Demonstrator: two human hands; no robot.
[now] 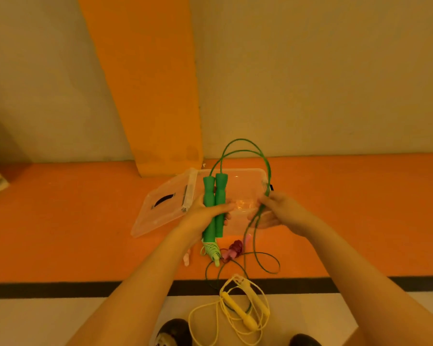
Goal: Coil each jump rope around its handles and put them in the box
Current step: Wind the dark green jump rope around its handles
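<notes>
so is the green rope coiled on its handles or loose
Loose: its cord arcs up from the handles in the left hand, through the right hand, down onto the floor.

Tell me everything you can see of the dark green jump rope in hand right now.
The green jump rope has two matte, foam-looking handles with waisted grips, held side by side by the left hand in front of the clear box. Its thin cord leaves the handle tops, arcs in two loops, passes down through the right hand, which pinches it, then trails in loose loops on the orange floor. It is not yet coiled.
</notes>
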